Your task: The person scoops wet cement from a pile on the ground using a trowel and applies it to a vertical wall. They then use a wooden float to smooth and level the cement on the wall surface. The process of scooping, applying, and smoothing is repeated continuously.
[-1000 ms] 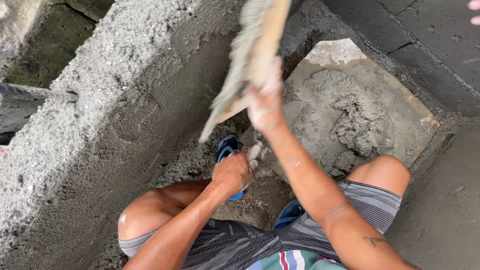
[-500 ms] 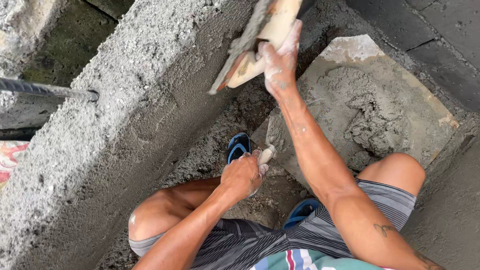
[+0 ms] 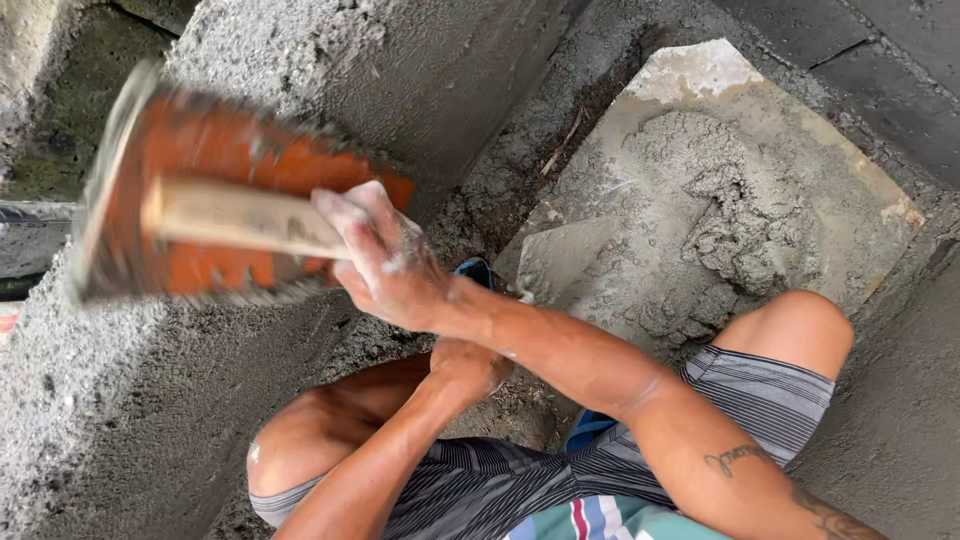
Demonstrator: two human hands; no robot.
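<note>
My right hand (image 3: pixel 385 262) grips the wooden handle of an orange plastering float (image 3: pixel 230 205). The float is blurred, and it is held against the rough grey rendered wall (image 3: pixel 150 400) at the left. My left hand (image 3: pixel 468 366) sits lower, between my knees, partly hidden under my right forearm and closed on a small trowel. The trowel's grey blade (image 3: pixel 562 262) rests at the edge of the mortar board (image 3: pixel 700 72). A heap of wet grey mortar (image 3: pixel 725 215) lies on that board, to the right of both hands.
I am squatting, with bare knees (image 3: pixel 790 325) and striped shorts (image 3: pixel 760 385) low in view. A blue sandal (image 3: pixel 478 268) shows just behind my right wrist. Dark floor slabs (image 3: pixel 880 40) lie at the top right, and a mossy gap (image 3: pixel 60 120) at the top left.
My right hand has swung the float from the top middle down and to the left, turning its orange back towards me. My left hand has stayed low with the trowel.
</note>
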